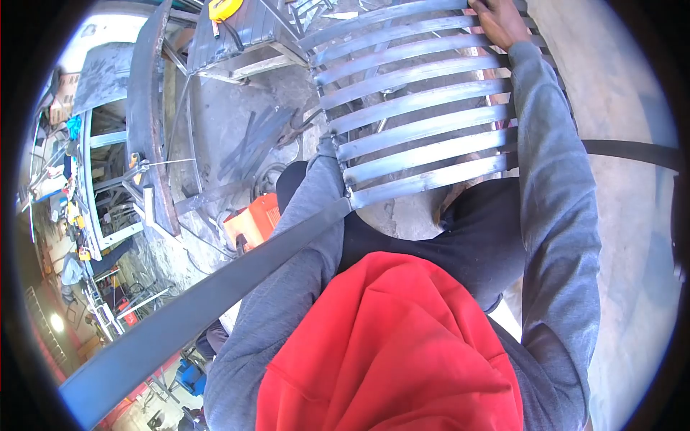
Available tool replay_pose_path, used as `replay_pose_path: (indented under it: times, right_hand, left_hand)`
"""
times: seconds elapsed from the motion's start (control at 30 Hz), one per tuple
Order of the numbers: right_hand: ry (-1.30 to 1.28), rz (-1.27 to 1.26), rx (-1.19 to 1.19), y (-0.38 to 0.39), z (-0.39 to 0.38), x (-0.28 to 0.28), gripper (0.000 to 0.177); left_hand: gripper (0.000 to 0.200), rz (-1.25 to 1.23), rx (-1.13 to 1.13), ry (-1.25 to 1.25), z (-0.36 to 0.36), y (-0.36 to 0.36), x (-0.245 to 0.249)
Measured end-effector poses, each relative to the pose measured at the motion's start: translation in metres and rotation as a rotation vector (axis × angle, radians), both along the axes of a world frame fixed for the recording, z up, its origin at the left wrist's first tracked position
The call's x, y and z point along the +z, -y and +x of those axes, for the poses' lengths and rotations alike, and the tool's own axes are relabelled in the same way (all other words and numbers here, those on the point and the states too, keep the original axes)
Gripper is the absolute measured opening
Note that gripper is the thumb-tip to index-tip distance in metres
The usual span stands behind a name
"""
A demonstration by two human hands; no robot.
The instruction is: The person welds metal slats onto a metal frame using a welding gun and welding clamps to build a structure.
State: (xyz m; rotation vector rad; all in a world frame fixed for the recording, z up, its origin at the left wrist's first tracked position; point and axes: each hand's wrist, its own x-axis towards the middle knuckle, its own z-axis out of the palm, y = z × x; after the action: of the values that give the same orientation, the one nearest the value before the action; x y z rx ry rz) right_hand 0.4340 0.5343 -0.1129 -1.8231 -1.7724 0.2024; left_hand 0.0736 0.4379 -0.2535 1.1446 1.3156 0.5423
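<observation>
A steel grate (pixel 424 100) of several curved flat slats stands in front of me, tilted away. My right hand (pixel 498 23) grips its far top edge, fingers curled over the top slats, grey sleeve running down the grate's right side. My left arm in a grey sleeve reaches the grate's lower left corner (pixel 338 154); the hand itself is hidden behind the frame there. A long flat steel bar (pixel 187 312) runs from the lower left up to that corner. My red hood (pixel 392 345) fills the bottom of the view.
An orange welding machine (pixel 253 221) sits on the floor left of my legs. A metal table (pixel 241 36) with a yellow tool (pixel 224 9) stands at the back. A curved steel plate (pixel 147 115) leans at left, with workshop clutter beyond. Bare concrete floor (pixel 618 93) lies at right.
</observation>
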Motion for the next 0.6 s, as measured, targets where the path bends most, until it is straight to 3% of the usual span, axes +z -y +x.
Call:
replay_pose_path:
  times: [0.13, 0.2, 0.3, 0.33, 0.37, 0.4, 0.5, 0.53, 0.57, 0.6]
  right_hand:
    - [-0.142, -0.003, 0.005, -0.004, 0.007, -0.012, 0.026]
    - [-0.401, 0.004, 0.107, -0.024, 0.023, -0.046, 0.033]
    - [-0.428, -0.037, 0.13, -0.026, 0.024, -0.045, 0.033]
    - [-0.443, -0.048, 0.137, -0.025, 0.024, -0.045, 0.033]
    - [-0.271, 0.002, 0.117, -0.025, 0.025, -0.042, 0.032]
    - [-0.271, 0.012, 0.114, -0.023, 0.024, -0.041, 0.032]
    - [-0.548, -0.051, 0.105, -0.021, 0.018, -0.037, 0.029]
    - [-0.546, -0.035, 0.106, -0.021, 0.017, -0.035, 0.029]
    - [-0.373, -0.006, 0.085, -0.022, 0.018, -0.034, 0.029]
    - [-0.2, 0.025, 0.062, -0.024, 0.019, -0.036, 0.028]
  left_hand:
    - [0.045, -0.001, -0.019, -0.018, 0.003, 0.002, -0.008]
    - [0.045, -0.003, -0.033, -0.03, -0.002, -0.001, -0.01]
    - [0.045, -0.005, -0.065, -0.043, -0.012, 0.015, -0.009]
    - [0.045, -0.009, -0.076, -0.048, -0.003, -0.013, -0.012]
    - [0.045, -0.014, -0.086, -0.054, -0.011, 0.012, -0.012]
    - [0.045, -0.015, -0.098, -0.061, -0.011, 0.014, -0.011]
    - [0.045, 0.006, -0.134, -0.081, -0.05, 0.083, 0.003]
    - [0.045, 0.012, -0.144, -0.088, -0.056, 0.087, 0.002]
    - [0.045, 0.02, -0.151, -0.092, -0.019, 0.017, -0.013]
    - [0.045, 0.029, -0.157, -0.096, -0.028, 0.025, -0.012]
